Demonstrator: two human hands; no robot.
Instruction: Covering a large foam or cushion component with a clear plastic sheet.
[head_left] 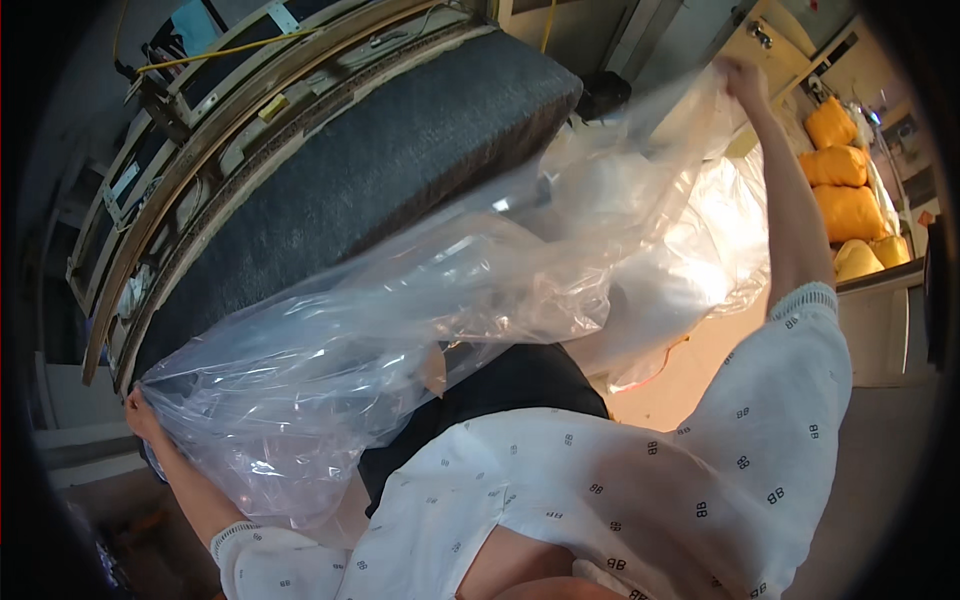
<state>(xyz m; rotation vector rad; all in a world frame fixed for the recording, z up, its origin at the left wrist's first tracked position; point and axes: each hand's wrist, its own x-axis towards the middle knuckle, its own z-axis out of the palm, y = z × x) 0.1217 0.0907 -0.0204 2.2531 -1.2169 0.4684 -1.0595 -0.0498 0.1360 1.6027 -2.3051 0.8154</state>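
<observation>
A large clear plastic sheet (440, 300) stretches across in front of my body, wrinkled and shiny. My left hand (140, 412) is closed on its left end, low beside the near left end of a long grey upholstered piece (360, 170). With my arm raised, my right hand (742, 82) grips the sheet's other end at the far right. The grey piece looks like part of a sofa tipped on its side. The plastic runs along its near edge and hides part of it. Whether the sheet is a flat film or a bag, I cannot tell.
Behind the upholstery stands a curved wooden frame (190, 135) with white metal brackets and a yellow cord (235, 52). Yellow-orange stuffed bundles (845, 205) are stacked at the right. More bright plastic (730, 225) bunches above the tan floor (690, 375).
</observation>
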